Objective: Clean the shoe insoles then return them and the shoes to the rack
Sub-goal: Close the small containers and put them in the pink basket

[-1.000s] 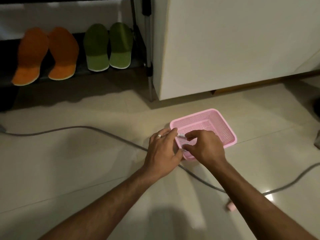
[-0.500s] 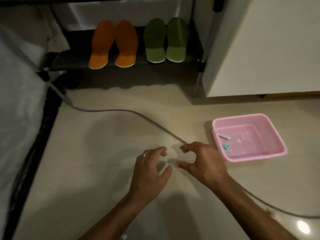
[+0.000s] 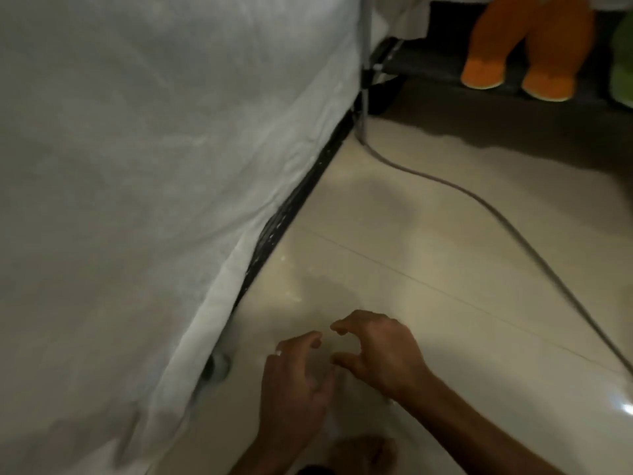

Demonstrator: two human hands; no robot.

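While the orange insoles point(image 3: 520, 53) are lying side by side on the dark rack shelf point(image 3: 431, 68) at far right, a green insole point(image 3: 625, 60) is showing at the edge. Both hands are hovering near, the left hand point(image 3: 294, 389) and right hand point(image 3: 380, 351) with fingers curled apart, gripping nothing. A grey cable point(image 3: 479, 204) is crossing the glossy tile floor point(image 3: 428, 269); white fabric point(image 3: 137, 166) is hanging at left.

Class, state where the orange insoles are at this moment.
In the head view, the orange insoles sit at the top right on the dark rack shelf, just left of a green insole at the frame's edge.
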